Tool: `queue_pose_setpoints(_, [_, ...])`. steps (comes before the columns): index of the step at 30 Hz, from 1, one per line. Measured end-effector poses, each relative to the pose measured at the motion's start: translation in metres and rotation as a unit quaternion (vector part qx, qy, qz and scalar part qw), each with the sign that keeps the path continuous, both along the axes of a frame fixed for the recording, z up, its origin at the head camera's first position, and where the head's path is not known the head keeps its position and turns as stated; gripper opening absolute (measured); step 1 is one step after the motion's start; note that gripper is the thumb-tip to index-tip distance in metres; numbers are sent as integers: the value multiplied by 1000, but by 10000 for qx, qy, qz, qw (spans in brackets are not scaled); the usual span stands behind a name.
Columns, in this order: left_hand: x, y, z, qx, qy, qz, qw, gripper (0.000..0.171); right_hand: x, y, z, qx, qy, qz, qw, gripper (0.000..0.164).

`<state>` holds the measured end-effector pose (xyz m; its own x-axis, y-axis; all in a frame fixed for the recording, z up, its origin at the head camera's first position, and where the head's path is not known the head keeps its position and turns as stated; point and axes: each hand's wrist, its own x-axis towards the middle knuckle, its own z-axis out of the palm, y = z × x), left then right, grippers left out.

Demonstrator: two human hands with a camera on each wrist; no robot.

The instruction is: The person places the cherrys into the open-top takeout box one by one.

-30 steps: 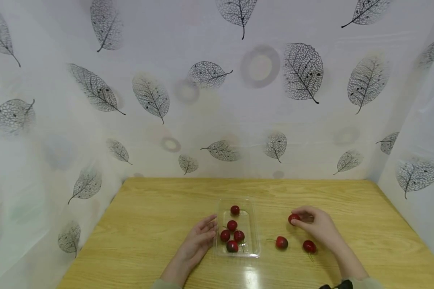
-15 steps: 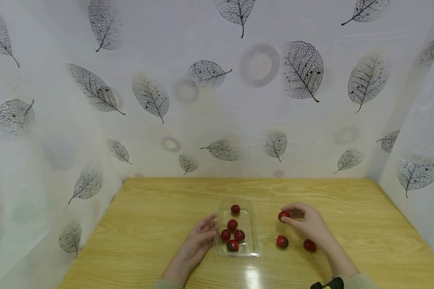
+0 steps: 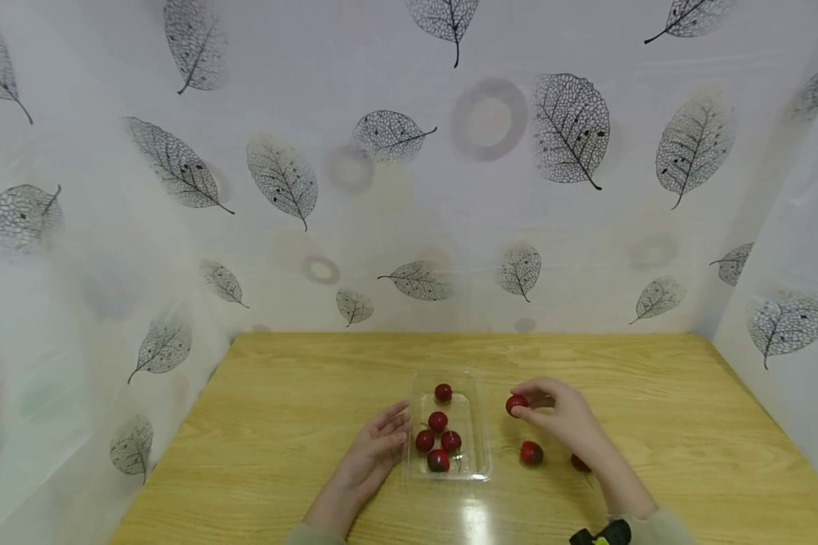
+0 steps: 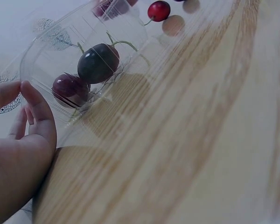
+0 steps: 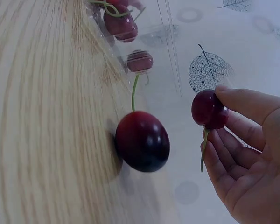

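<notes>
Presently, we find the right hand point(image 3: 562, 420) with its fingers narrow, pinching 1 red cherry point(image 3: 516, 405) between thumb and fingertips. We place this cherry above the desk point(image 3: 300, 393), just beyond the right side of a clear plastic tray point(image 3: 469, 424); its green stem point(image 5: 205, 151) shows in the right wrist view.

We observe the left hand point(image 3: 371, 458) at the tray's left wall, its fingers loose, slightly bent and a little spread, the tips at the plastic.

We count 5 cherries inside the tray: 1 far cherry point(image 3: 443, 393) sits apart toward the back, and a cluster of 4 point(image 3: 438, 460) lies toward the front.

To the tray's right, we record 2 loose cherries on the desk. The nearer to the tray is a dark-sided cherry point(image 3: 531, 453); the other, a half-hidden cherry point(image 3: 579, 462), is partly covered by the right forearm.

We also note a black item point(image 3: 610, 533) at the right wrist, a pale green sleeve point(image 3: 657, 527) and white leaf-print sheeting point(image 3: 409, 219) behind.
</notes>
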<state>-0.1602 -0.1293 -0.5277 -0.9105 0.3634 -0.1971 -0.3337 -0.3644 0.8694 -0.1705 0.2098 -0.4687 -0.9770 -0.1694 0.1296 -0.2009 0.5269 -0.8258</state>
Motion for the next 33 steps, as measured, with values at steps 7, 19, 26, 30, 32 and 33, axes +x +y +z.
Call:
queue_pose_setpoints(7, [-1,0,0,17,-6,-5,10000,61,-2,-12,2,-88,76,190,9998,28])
queue_pose_setpoints(19, [0,1,0,27,-15,12,10000,59,-4,-29,2,-115,135,402,9990,28])
queue_pose_setpoints(26, [0,1,1,-14,-55,49,10000,60,-5,-36,1,-204,238,571,9979,26])
queue_pose_setpoints(30, [0,0,1,-18,-33,15,10000,60,-5,-40,1,-226,262,645,9973,27])
queue_pose_setpoints(32, [0,0,1,-20,-18,0,10000,60,-5,-43,0,-215,273,707,9969,28])
queue_pose_setpoints(33, [0,0,1,-16,-13,-4,10000,60,-5,-45,0,-201,285,745,9966,29])
